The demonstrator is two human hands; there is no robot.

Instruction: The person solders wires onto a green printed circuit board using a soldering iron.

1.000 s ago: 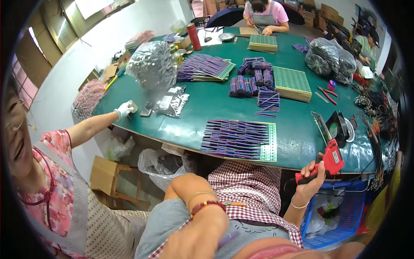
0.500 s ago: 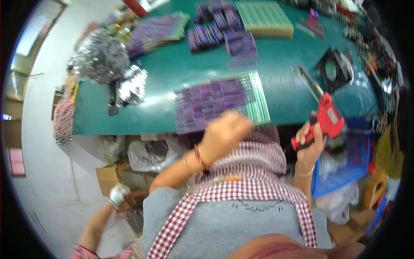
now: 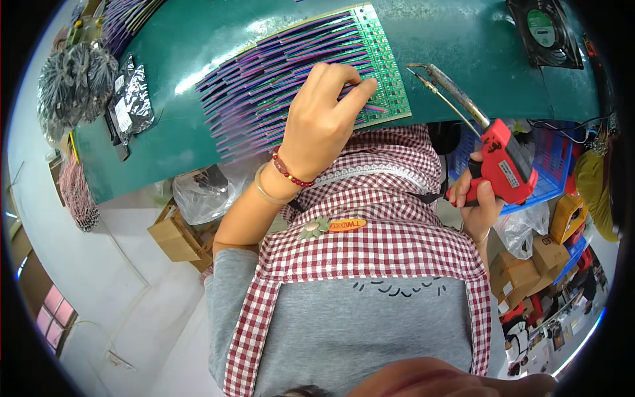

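My left hand [image 3: 322, 109] is over a green circuit board panel [image 3: 382, 63], near its wired edge. Thumb and forefinger are pinched together; what they hold, if anything, is hidden. Rows of purple, blue and dark wires [image 3: 264, 69] fan leftward from the panel, and a few short wire ends show below the thumb. My right hand [image 3: 479, 198] grips a red soldering gun [image 3: 504, 162] by its handle, off the table's front edge. Its metal barrel and thin solder feed tube point up and left, with the tip [image 3: 415, 67] just right of the panel and apart from it.
A black fan [image 3: 546, 30] stands at the back right of the green table [image 3: 463, 40]. To the left lie a silvery bag [image 3: 134, 99], a bundle of dark cables [image 3: 76, 92] and more wires [image 3: 129, 20]. Below are a blue basket [image 3: 549, 165] and cardboard boxes [image 3: 175, 231].
The view has shifted closer to the panel. My left hand has moved from the panel's front edge onto the wires. The soldering gun stays in my right hand. Another person's gloved hand has left view.
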